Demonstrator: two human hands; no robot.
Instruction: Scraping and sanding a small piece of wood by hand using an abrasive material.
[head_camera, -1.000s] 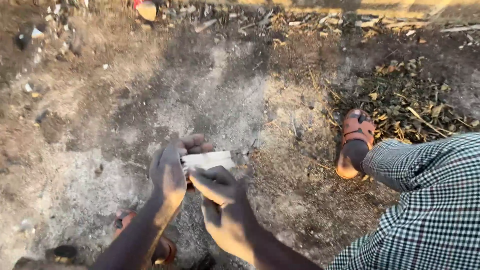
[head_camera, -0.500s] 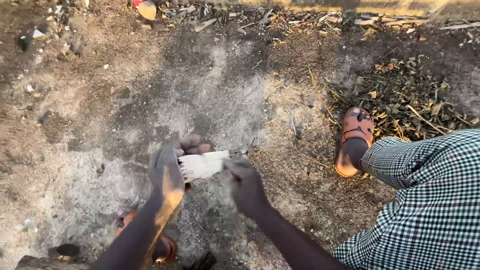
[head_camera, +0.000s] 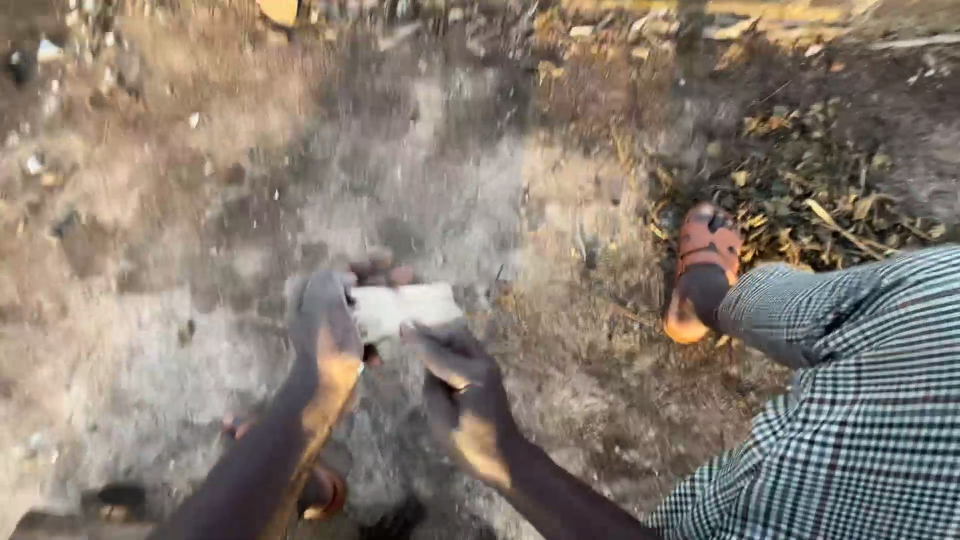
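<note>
My left hand (head_camera: 325, 325) grips a small pale rectangular block (head_camera: 405, 305) at its left end, fingers curled over the far side. My right hand (head_camera: 450, 365) sits just below the block's right half, fingers partly bent and close to its near edge; motion blur hides whether it touches. Both hands hover over grey, ash-covered ground (head_camera: 200, 380).
My right leg in checked trousers (head_camera: 850, 400) stretches out on the right, the foot in an orange sandal (head_camera: 705, 265). Dry leaves and twigs (head_camera: 820, 190) lie beyond it. Another sandal (head_camera: 320, 490) shows below my left forearm. Litter dots the far ground.
My right hand moved away to the right of the block, then came back under its right half. My left hand kept hold of the block throughout. The view is now blurred.
</note>
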